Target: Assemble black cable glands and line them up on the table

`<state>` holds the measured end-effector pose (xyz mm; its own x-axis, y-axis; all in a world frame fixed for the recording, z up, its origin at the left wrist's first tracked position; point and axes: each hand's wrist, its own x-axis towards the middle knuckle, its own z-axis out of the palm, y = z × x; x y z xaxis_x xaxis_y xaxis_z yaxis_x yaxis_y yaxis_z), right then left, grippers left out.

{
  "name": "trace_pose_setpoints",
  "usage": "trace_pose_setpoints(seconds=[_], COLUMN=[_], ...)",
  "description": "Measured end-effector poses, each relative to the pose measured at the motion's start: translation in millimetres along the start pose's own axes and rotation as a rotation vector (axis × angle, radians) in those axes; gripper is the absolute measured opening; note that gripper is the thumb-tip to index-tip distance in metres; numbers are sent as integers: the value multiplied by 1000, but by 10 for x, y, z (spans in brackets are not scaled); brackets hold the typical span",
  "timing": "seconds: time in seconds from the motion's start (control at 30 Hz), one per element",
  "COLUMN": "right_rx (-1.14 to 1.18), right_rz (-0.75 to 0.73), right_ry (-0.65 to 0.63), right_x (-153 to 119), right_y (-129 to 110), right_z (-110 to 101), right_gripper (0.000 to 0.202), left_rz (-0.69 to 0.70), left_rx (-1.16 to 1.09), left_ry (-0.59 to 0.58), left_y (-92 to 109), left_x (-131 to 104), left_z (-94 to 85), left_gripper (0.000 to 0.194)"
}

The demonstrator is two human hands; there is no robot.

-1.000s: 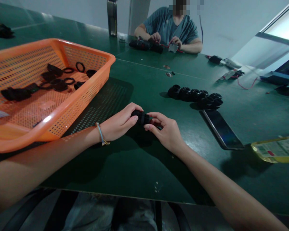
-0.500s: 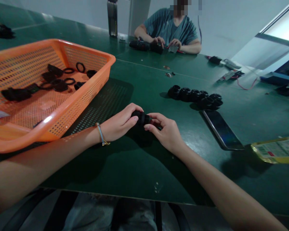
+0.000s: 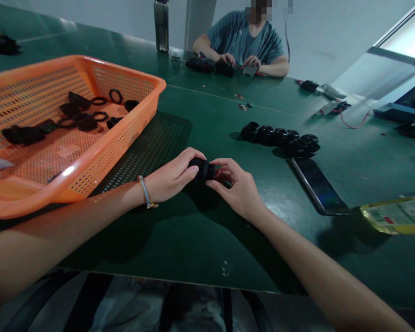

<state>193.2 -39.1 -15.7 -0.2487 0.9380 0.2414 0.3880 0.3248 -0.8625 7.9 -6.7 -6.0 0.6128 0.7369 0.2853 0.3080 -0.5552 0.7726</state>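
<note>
A small black ribbed cylindrical fitting (image 3: 204,169) is held between my two hands, just above the green table. My left hand (image 3: 174,174) wraps round its left end, thumb along the near side; a bracelet (image 3: 145,191) circles that wrist. At the fitting's right end, my right hand (image 3: 237,186) has its thumb and fingertips bent round the rim. The fitting's left end is covered by the fingers. Several glossy black curved fittings (image 3: 280,137) stand in a cluster beyond my right hand.
On the left stands an orange basket (image 3: 114,152) with black rings and parts inside. A phone (image 3: 320,186) and a yellow-edged package (image 3: 397,216) lie at right. Across the green table (image 3: 200,244), a co-worker (image 3: 242,39) handles small parts beside a power drill (image 3: 200,64).
My right hand's fingertips have shifted slightly left and up along the fitting's right end. The left hand stays in place on it.
</note>
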Motion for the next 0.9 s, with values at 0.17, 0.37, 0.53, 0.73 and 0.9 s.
trace_pose_setpoints(seconds=[0.17, 0.37, 0.53, 0.73, 0.9], right_rx=[5, 0, -17, -14, -27], right_rz=[33, 51, 58, 52, 49], right_ry=[6, 8, 4, 1, -17], right_x=[3, 5, 7, 9, 5], right_y=[-12, -25, -32, -26, -19], right_z=[3, 2, -3, -3, -6], right_gripper=[25, 25, 24, 24, 23], left_rz=[5, 3, 7, 13, 17], left_rx=[8, 9, 10, 23, 29], left_ry=[2, 2, 7, 1, -3], left_y=[3, -4, -5, 5, 4], left_x=[-8, -2, -5, 4, -1], left_z=[0, -3, 2, -3, -7], left_gripper=[24, 23, 23, 24, 24])
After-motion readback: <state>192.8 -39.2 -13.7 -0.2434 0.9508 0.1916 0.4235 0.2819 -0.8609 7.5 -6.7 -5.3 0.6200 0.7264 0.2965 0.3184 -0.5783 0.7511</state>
